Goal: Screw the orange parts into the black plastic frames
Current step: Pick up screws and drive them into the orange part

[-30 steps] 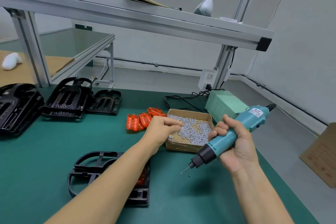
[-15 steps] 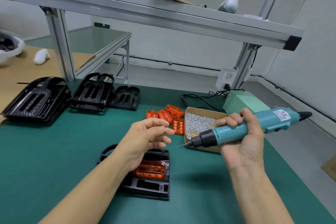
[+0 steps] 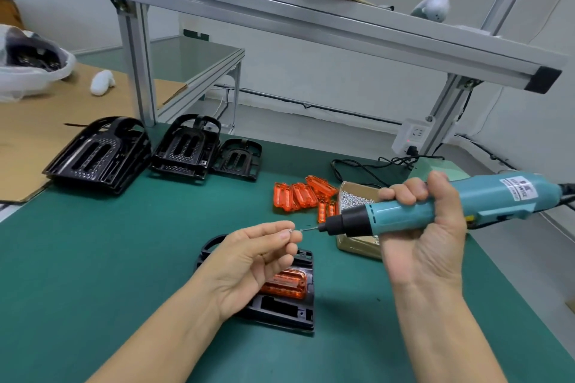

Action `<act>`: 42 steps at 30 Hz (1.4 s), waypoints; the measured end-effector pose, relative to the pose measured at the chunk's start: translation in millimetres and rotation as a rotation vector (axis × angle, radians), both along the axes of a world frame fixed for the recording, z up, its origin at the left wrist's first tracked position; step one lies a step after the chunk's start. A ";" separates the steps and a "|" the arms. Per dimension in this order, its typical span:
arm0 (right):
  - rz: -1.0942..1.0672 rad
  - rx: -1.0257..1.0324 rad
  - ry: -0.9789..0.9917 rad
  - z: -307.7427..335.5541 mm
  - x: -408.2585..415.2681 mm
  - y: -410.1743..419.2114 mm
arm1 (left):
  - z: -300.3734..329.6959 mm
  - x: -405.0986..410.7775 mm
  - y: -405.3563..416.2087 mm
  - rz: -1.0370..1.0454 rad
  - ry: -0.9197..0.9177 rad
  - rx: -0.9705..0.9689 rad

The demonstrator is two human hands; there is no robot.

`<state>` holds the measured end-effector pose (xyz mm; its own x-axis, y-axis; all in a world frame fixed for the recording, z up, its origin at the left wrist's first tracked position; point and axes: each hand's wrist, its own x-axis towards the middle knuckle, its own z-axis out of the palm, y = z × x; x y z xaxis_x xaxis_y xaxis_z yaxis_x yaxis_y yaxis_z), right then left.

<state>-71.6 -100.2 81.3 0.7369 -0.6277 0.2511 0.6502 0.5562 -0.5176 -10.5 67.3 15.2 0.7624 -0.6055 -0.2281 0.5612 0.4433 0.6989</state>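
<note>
The left hand (image 3: 249,261) has come away from the cardboard box of screws (image 3: 357,199) and now pinches a single small screw (image 3: 290,230) between thumb and forefinger, held up in the air just in front of the driver's bit. The right hand (image 3: 426,227), fingers wrapped round the teal electric screwdriver (image 3: 435,208), has swung the tool from pointing down at the tabletop (image 3: 93,258) to lying nearly level, so its tip now meets the screw. This looks like the loading step: the screw goes onto the bit before any driving begins. Below the left hand, the black plastic frame (image 3: 280,311) lies flat with an orange part (image 3: 286,284) seated in it (whether any screws are already in I cannot tell). More orange parts (image 3: 298,196) wait in a loose pile beside the box, and spare frames (image 3: 102,155) stand at the far edge.
</note>
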 end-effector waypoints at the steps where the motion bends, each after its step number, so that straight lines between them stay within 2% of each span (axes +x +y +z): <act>1: 0.007 -0.003 -0.009 0.9 -0.1 1.6 | 0.1 -1.3 0.1 -0.007 0.014 -0.025; 11: 0.032 -0.043 -0.044 6.9 -2.3 10.8 | 1.3 -10.0 -2.3 -0.051 0.110 -0.177; 22: 0.023 -0.040 -0.029 5.8 -3.5 11.1 | 1.4 -15.5 -6.3 -0.005 0.064 -0.125; 32: -0.032 -0.078 -0.062 -1.2 1.5 15.7 | -4.0 -23.2 -15.7 0.277 -0.184 0.056; 42: -0.011 -0.098 -0.055 -8.3 3.4 12.4 | -7.2 -18.0 -10.5 0.275 -0.411 0.284</act>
<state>-68.2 -87.9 73.1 0.7134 -0.6062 0.3516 0.6851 0.4976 -0.5320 -28.5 56.8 8.0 0.9440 -0.3301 -0.0043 0.1085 0.2979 0.9484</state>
